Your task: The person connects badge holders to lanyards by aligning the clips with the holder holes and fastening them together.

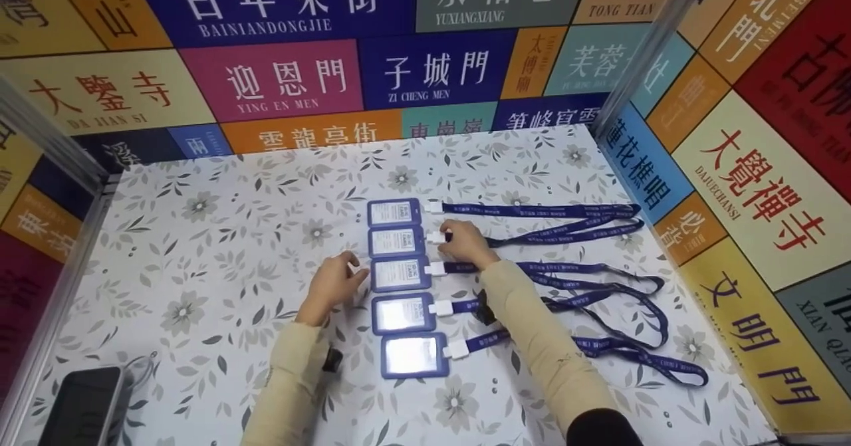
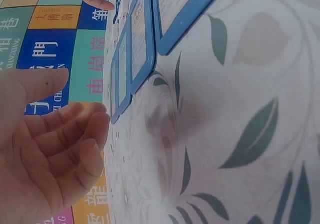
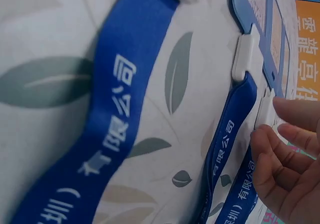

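Observation:
Several blue-framed badge holders [image 1: 397, 242] lie in a column on the table, each with a white card inside. Dark blue lanyards with white printing stretch to the right of them. My right hand [image 1: 467, 243] pinches the white clip [image 3: 265, 110] of the second lanyard from the back between thumb and fingers, close to that holder's right edge. In the head view, the rearmost lanyard's clip [image 1: 433, 207] lies a small gap away from its holder [image 1: 393, 213]. Left of the column, my left hand [image 1: 334, 285] hovers with loosely bent fingers and holds nothing.
The table [image 1: 219, 260] has a white cloth with grey leaves and flowers. A dark-screened phone-like device [image 1: 83, 406] lies at the front left with a thin cord beside it. Colourful panels with printed characters [image 1: 286, 77] wall the back and sides.

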`<state>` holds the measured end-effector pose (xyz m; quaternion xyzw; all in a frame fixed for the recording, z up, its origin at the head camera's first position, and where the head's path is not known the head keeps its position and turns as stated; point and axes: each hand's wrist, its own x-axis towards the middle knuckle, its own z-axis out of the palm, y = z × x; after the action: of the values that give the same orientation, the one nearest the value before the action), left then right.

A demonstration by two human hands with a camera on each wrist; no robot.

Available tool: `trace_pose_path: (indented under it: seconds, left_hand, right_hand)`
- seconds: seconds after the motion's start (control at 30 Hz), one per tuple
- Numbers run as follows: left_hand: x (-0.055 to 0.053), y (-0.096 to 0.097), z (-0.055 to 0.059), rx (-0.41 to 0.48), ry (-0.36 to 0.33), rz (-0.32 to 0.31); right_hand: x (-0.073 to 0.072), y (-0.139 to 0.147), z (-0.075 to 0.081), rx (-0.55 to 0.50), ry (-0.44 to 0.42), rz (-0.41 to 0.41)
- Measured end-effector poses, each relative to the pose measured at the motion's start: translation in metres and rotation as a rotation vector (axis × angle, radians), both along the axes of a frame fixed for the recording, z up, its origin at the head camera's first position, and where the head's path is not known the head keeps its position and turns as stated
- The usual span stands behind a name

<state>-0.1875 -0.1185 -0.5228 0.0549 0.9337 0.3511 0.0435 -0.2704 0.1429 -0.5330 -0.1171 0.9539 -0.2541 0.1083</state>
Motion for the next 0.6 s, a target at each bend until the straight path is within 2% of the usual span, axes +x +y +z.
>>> trace_pose_path:
  seconds: [0.17,0.3,0.43,0.6]
  left_hand:
    - [-0.002,-0.002,0.001,0.006,0.012,0.001]
    - [-0.002,-0.004,0.001,0.012,0.005,0.007]
    - [-0.003,-0.004,0.003,0.012,-0.019,0.006]
    - [-0.004,-0.004,0.001,0.010,-0.020,-0.006]
  right_hand:
    - [-0.006,0.002,-0.002,-0.025,-0.031,-0.006]
    - [-0.010,0.002,-0.005,-0.055,-0.017,-0.018]
    - [-0.013,-0.001,-0.009,-0.069,0.010,-0.060]
    - [-0.015,-0.002,-0.012,-0.098,-0.017,-0.129]
